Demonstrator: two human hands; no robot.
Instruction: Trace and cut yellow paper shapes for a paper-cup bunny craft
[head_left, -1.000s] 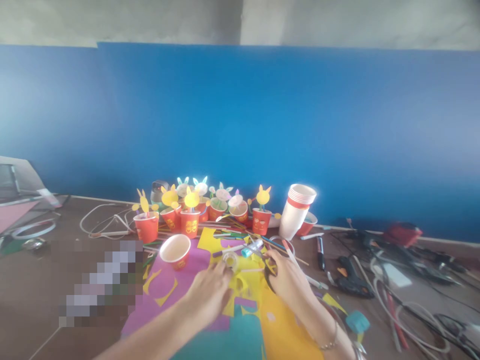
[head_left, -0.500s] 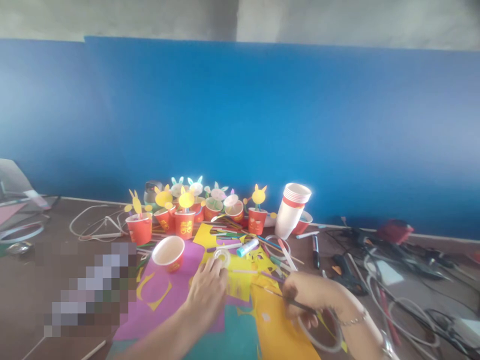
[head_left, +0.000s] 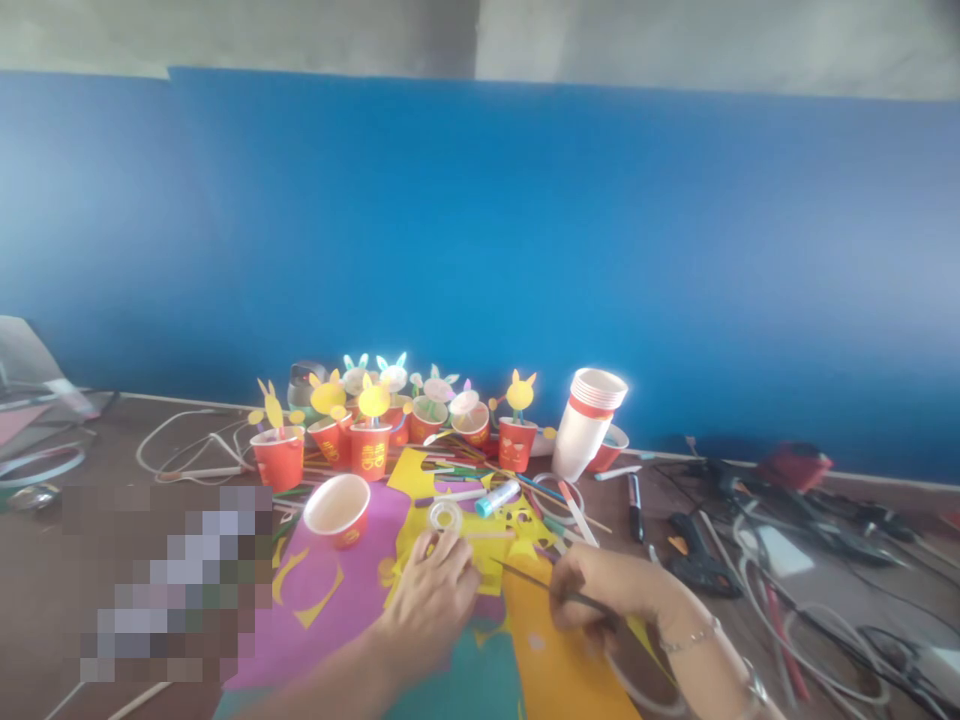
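My left hand point(head_left: 435, 595) rests on coloured paper sheets point(head_left: 352, 590) with its fingers curled onto a yellow paper piece point(head_left: 480, 560), just below a clear tape roll point(head_left: 445, 517). My right hand point(head_left: 600, 590) is closed round dark-handled scissors point(head_left: 540, 585), whose blades point left toward the yellow piece. An empty red paper cup point(head_left: 337, 508) stands to the left of the tape roll. A blue-capped glue stick point(head_left: 497, 497) lies just beyond it.
Red cups with paper flowers point(head_left: 375, 420) line the blue wall, next to a stack of white and red cups point(head_left: 587, 422). Straws and pens point(head_left: 570, 500) litter the centre. A black glue gun point(head_left: 701, 560) and tangled cables point(head_left: 810, 560) lie to the right.
My right hand pulled back from near the glue stick and now holds scissors aimed left. My left hand shifted slightly right, from the tape roll onto the yellow paper.
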